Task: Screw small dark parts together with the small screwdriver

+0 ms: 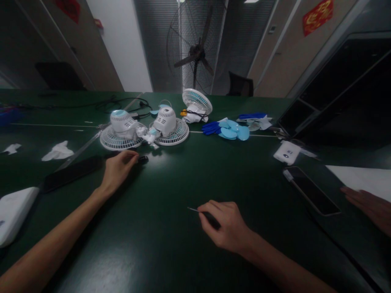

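My right hand (224, 226) is closed around the black handle of a small screwdriver (214, 221), its thin metal shaft pointing left above the green table. Further up on the left, my left hand (119, 169) has its thumb and fingers pinched together. Right at those fingertips lies a small black object (143, 160), too dark to name; whether the pinch holds anything is hidden. Just beyond the left hand, two white small fans (120, 136) (171, 132) rest face down on their grilles. A third small fan (197, 101) stands tilted behind them.
Light-blue fan blades (233, 130) and blue gloves (210, 128) lie at the back. A long dark item (73, 175) is left of my left hand, near a white box (16, 213). A phone (314, 191), a white device (287, 152) and another person's hand (369, 205) are on the right.
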Tool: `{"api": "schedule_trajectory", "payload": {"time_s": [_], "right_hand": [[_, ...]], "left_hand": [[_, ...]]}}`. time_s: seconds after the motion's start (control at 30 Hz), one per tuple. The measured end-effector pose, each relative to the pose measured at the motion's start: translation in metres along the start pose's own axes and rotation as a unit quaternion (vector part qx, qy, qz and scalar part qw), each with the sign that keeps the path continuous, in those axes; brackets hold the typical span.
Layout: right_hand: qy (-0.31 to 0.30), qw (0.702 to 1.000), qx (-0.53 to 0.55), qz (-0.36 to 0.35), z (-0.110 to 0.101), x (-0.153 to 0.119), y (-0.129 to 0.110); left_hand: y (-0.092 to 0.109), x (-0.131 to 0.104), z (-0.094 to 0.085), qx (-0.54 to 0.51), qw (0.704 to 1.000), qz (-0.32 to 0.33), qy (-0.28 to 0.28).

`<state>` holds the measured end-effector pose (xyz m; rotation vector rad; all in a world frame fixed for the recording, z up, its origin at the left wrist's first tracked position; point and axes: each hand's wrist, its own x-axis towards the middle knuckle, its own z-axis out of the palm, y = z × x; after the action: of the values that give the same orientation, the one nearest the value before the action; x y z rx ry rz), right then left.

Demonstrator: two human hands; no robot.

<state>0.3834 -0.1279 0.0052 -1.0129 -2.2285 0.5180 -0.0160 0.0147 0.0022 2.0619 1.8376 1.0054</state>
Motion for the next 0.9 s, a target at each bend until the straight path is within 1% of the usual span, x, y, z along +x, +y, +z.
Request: {"api": "schedule_trajectory", "payload": {"time_s": [0.13,0.23,0.4,0.53,0.67,0.77,0.9], "right_hand": [[-0.009,1.000,0.010,0.003,-0.001,-0.001,0.001],[-0.011,1.000,0.005,0.006,-0.001,-0.001,0.001],[-0.005,1.000,-0.001,0.000,0.000,-0.001,0.001],[-0.005,1.000,0.000,0.001,0.000,0.000,0.001],[-0.004,1.000,-0.004,0.000,0.000,0.000,0.001],[-0.009,1.000,0.002,0.000,0.000,0.000,0.001],[-0.009,1.000,0.003,-0.002,-0.001,-0.001,0.001]], "left_hand": [[0.008,-0.003,0.002,-0.033,0.999,-0.028,-0.003],[0.010,-0.004,0.006,-0.038,0.998,-0.043,0.008],[0.010,-0.002,0.013,-0.058,0.997,-0.045,0.015],[0.009,-0.001,0.015,-0.067,0.996,-0.058,0.016],[0.010,0.001,0.012,-0.043,0.996,-0.078,0.002],[0.005,0.002,0.009,-0.034,0.995,-0.094,-0.015],[-0.005,0.002,0.009,-0.024,0.996,-0.064,-0.049]]}}
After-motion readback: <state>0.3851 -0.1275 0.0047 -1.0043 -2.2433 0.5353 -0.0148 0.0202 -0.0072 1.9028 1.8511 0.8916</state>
